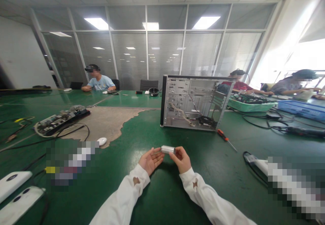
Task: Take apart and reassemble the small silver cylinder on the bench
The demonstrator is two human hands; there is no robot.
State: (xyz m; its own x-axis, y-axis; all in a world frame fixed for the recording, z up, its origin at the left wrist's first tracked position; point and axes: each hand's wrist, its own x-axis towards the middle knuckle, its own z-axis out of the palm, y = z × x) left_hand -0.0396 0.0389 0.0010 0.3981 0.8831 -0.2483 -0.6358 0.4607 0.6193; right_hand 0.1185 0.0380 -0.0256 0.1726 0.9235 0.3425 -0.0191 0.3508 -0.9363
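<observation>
Between my hands, just above the green table, is a small silver metal cylinder (168,149) lying nearly level. My right hand (182,159) grips its right end between thumb and fingers. Palm turned up and fingers stretched out, my left hand (151,160) is at the cylinder's left end; whether its fingertips touch the metal I cannot tell. Beyond the hands stands an open computer case (195,103) with cables and bare metal bays showing inside. A screwdriver (226,139) with an orange and black handle lies by the case's right corner.
At left, an opened power strip (62,120) and black cables rest on a bare tabletop patch (106,120). White devices (20,204) lie at the near left. A green basket (250,106) and blue basket (302,109) stand at right, among cables. Several people sit around the table.
</observation>
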